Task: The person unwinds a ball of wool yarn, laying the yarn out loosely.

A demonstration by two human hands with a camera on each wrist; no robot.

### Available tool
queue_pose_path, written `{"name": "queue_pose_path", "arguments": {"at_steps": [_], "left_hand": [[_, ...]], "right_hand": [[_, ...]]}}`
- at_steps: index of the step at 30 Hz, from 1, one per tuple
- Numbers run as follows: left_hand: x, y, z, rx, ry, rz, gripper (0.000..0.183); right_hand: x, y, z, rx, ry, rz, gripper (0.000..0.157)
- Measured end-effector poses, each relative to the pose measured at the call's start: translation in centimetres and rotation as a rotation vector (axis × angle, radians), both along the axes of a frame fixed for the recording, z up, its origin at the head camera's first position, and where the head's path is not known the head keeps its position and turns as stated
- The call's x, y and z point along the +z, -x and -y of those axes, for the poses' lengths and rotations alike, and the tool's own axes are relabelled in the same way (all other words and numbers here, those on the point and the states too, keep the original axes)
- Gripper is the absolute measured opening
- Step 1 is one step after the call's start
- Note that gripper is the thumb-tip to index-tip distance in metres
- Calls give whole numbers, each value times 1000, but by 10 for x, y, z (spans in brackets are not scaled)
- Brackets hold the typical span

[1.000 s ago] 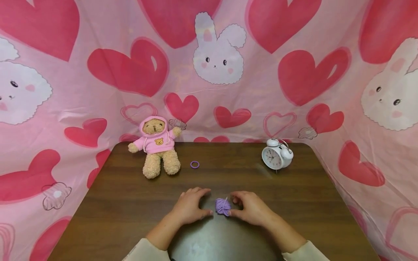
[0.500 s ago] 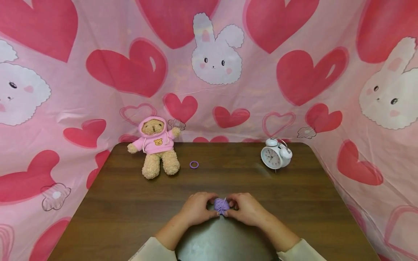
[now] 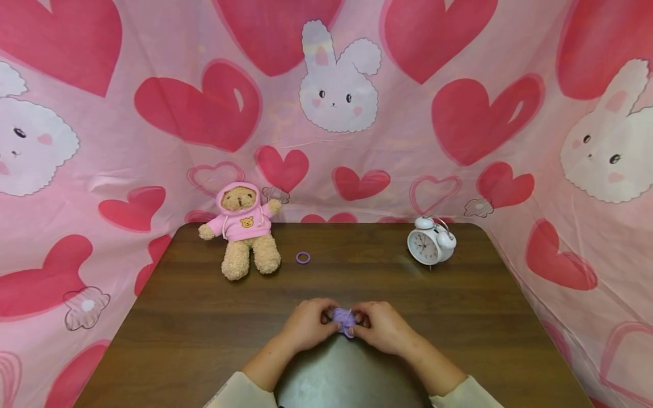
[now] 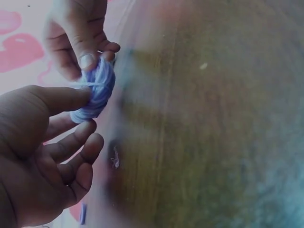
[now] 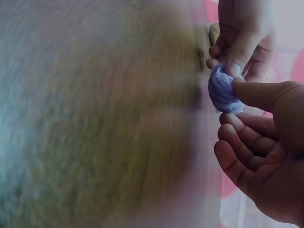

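Observation:
Both hands hold a small ball of purple yarn [image 3: 344, 320] between them, low in the middle of the head view. My left hand [image 3: 309, 324] pinches its left side, thumb in front and fingers behind. From the right, my right hand [image 3: 384, 328] pinches the other side in the same way. In the left wrist view the yarn ball [image 4: 99, 90] shows a strand crossing its wound loops, with the left thumb pressed on it. The right wrist view shows the yarn ball [image 5: 222, 90] under both thumbs, the lower fingers of the right hand loosely bent below it.
A teddy bear [image 3: 248, 226] in a pink hoodie sits at the back left of the brown wooden table [image 3: 204, 328]. Beside it lies a purple ring [image 3: 303, 258]. A white twin-bell alarm clock [image 3: 431, 241] stands at the back right. A pink heart-and-rabbit cloth [image 3: 357, 153] surrounds the table.
The left hand has moved right to the yarn ball, and both hands have closed on it from either side. The ball has shifted slightly left and turned a little. Bear, ring and clock stay put.

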State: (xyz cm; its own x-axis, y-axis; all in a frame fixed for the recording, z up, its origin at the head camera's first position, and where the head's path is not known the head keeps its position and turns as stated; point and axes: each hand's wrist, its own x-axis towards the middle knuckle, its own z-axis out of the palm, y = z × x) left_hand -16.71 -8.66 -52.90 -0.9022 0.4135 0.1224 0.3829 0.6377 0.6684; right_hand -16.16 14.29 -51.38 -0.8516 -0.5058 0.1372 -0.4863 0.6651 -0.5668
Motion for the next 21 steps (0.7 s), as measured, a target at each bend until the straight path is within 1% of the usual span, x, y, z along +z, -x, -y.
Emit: {"name": "queue_pose_path", "arguments": {"at_steps": [5, 9, 16, 21], "left_hand": [[2, 1, 0, 5, -76, 7, 22], [5, 1, 1, 25, -109, 11, 21], [9, 1, 0, 50, -115, 0, 20], [11, 1, 0, 60, -128, -11, 20]], "right_hand": [[2, 0, 2, -25, 23, -7, 31], [5, 0, 3, -43, 84, -22, 30], [8, 1, 8, -80, 205, -79, 25], [9, 2, 11, -104, 239, -130, 17]]}}
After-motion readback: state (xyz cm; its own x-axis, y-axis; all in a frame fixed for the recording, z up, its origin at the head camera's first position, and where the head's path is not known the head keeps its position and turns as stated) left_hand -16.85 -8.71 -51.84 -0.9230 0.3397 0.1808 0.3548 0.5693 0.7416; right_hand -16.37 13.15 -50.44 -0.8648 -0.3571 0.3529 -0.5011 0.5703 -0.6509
